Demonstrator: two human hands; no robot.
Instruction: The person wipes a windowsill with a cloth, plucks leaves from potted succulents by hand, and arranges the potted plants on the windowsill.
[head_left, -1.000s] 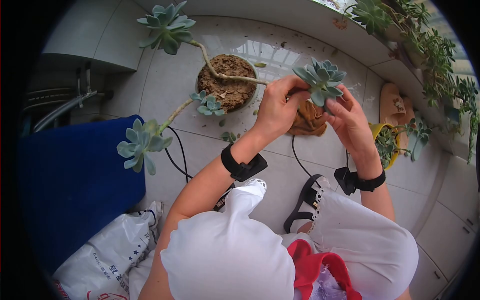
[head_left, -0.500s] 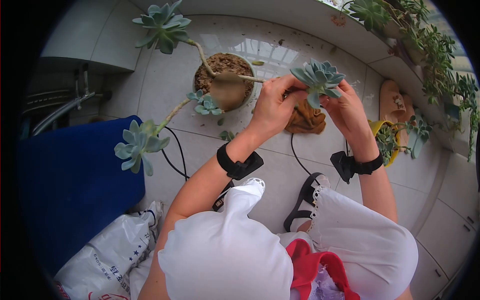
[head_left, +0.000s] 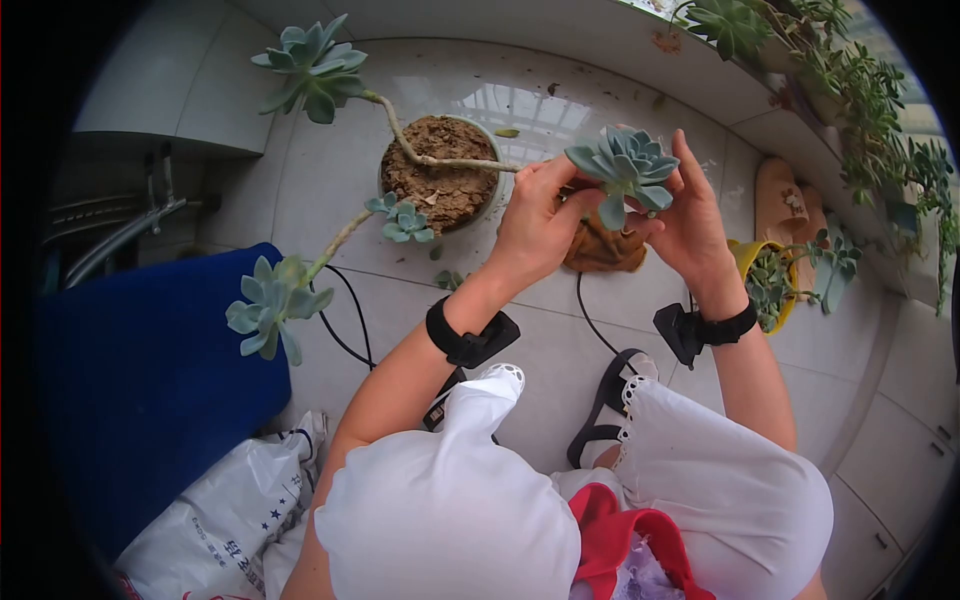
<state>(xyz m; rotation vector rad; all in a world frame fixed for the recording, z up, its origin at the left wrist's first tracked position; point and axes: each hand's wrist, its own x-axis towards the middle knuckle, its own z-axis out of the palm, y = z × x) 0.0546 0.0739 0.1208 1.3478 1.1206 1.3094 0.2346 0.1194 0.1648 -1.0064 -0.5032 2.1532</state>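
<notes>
on the tiled floor (head_left: 520, 335) stands the pot (head_left: 494, 200), up and left of the hands, its stem (head_left: 460, 161) reaching right to the left hand (head_left: 533, 225), whose fingers are closed on it. the right hand (head_left: 697, 235) curls loosely at the far side of the rosette (head_left: 625, 163), between both hands; whether it pinches a leaf, i cannot tell.

The floor (head_left: 540, 340) is pale, glossy tile with thin joint lines. Directly on it sit a round pot (head_left: 493, 141) and, near the right side, a yellow pot (head_left: 744, 257) just beside pinkish slippers (head_left: 777, 200), with a brown cloth (head_left: 605, 252) between the pots. A green leaf (head_left: 507, 133) and dark crumbs lie scattered, and black cables (head_left: 590, 325) trail across the tile.
</notes>
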